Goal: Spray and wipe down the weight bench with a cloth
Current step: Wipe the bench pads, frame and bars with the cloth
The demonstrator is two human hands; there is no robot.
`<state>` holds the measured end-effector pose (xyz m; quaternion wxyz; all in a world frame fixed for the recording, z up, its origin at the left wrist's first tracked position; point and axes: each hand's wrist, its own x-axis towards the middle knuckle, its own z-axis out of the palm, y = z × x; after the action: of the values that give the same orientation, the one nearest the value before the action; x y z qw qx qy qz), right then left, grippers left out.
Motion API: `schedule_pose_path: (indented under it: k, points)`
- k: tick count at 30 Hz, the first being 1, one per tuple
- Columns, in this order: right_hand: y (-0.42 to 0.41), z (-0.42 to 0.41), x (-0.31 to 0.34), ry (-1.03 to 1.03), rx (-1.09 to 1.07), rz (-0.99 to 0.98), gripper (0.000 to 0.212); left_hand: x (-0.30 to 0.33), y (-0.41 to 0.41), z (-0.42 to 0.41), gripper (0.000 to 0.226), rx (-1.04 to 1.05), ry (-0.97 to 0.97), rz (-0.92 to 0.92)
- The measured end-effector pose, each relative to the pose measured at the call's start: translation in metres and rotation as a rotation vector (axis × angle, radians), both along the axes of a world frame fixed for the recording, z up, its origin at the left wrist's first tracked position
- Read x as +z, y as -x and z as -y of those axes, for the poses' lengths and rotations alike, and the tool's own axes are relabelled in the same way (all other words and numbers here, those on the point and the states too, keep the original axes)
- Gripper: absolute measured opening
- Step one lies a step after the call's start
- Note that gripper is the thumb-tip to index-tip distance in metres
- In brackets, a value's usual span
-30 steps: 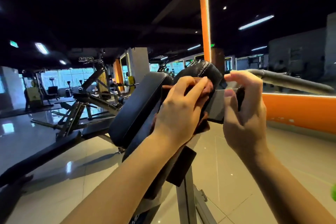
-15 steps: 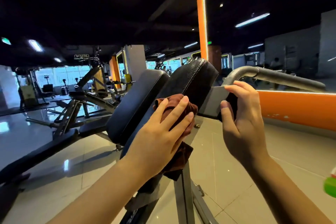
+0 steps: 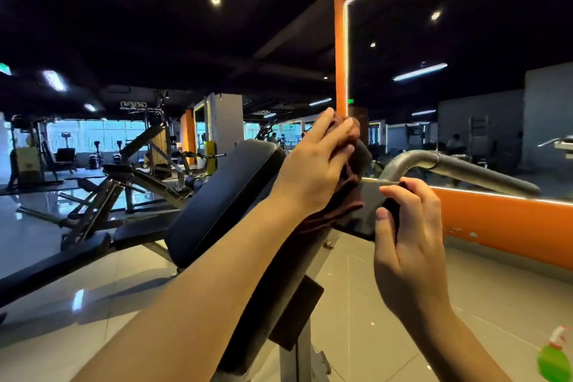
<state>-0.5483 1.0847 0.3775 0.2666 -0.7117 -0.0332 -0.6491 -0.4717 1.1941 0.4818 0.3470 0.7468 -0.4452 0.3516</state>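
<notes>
Your right hand (image 3: 406, 245) gripped the bench's black side bracket (image 3: 362, 214), apparently to steady it, while your left hand (image 3: 316, 170), fingers straight, pressed the brown cloth (image 3: 347, 198) against the top of the backrest pad (image 3: 361, 155). The cloth lay under that palm, trailing below it.

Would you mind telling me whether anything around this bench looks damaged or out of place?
Only the orange wall panel below the mirror: its paint is chipped in white flecks near the right hand. Nothing else stands out.
</notes>
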Motion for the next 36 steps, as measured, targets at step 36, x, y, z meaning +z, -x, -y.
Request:
schedule_pose_path:
  k: [36]
  points:
    - [-0.001,-0.001,0.0,0.038,-0.091,-0.057,0.042,-0.099,-0.021,-0.14,0.041,-0.076,0.027,-0.448]
